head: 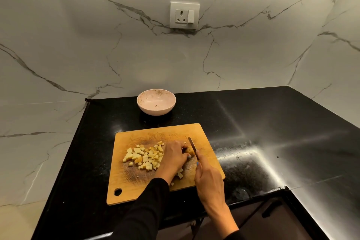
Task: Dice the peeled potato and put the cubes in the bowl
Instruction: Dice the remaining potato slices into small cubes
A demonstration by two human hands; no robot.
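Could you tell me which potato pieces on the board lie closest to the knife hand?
The few potato cubes just below the left hand, beside the right hand; the main pile lies farther left.

light: warm, dim, falling from above | glare: streaking across the counter (253, 142) toward its right edge | edges: bending from wide-angle distortion | focus: looking slightly soft
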